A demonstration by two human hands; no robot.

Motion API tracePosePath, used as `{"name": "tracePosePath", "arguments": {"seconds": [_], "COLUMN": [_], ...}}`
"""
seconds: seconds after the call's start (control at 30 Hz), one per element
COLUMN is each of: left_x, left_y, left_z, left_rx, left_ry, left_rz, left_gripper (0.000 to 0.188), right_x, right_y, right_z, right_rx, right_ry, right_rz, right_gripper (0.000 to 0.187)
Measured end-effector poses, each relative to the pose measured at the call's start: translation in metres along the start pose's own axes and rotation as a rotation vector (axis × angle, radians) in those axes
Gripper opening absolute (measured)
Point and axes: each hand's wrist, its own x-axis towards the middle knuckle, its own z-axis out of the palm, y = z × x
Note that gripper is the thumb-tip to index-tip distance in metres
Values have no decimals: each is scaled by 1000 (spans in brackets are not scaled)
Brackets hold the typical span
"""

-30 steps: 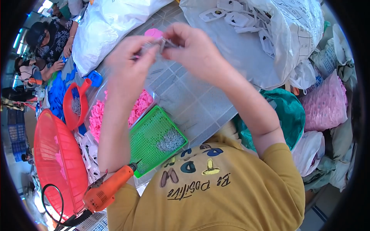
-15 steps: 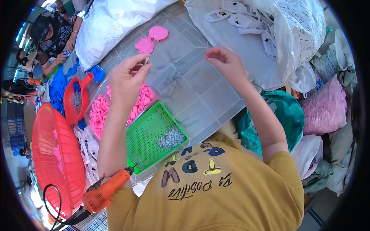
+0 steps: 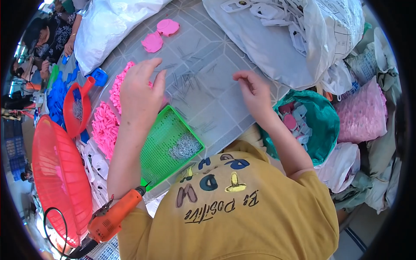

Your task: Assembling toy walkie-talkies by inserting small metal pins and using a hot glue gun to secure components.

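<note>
My left hand (image 3: 141, 91) is over the edge of the pink plastic parts, thumb and index finger apart, with nothing visible between them. To the right, my right hand (image 3: 255, 94) hovers above the table with loosely curled fingers and a gap at the thumb; I see nothing in it. Thin metal pins (image 3: 186, 80) lie scattered on the table between my hands. Beyond my left hand lie two round pink plastic pieces (image 3: 152, 42). A green perforated tray (image 3: 157, 149) near my body holds a heap of small metal pieces (image 3: 185, 146).
An orange power drill (image 3: 115, 216) is beside my left forearm. Left are a red basket (image 3: 60, 173), a red scoop (image 3: 71, 112) and blue parts (image 3: 58, 97). White sacks (image 3: 108, 34) stand at the back; a green bag (image 3: 323, 115) of parts is right. A person works far left.
The small metal piece in my left fingers is no longer visible, and those fingers have parted. My right hand has come slightly nearer my body. The whole view has shifted a little.
</note>
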Motion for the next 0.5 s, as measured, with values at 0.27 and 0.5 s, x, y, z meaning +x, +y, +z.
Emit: {"name": "tracePosePath", "arguments": {"seconds": [0.27, 0.5], "left_x": [-29, -59], "left_y": [-21, -22], "left_z": [-23, -37], "left_rx": [-177, -294], "left_ry": [23, -39], "left_rz": [-178, -229], "left_gripper": [22, 18], "right_x": [-18, -46], "right_y": [-6, -27], "right_z": [4, 11], "right_rx": [-152, -351], "right_ry": [-12, -389], "right_rz": [-161, -609], "right_gripper": [19, 19]}}
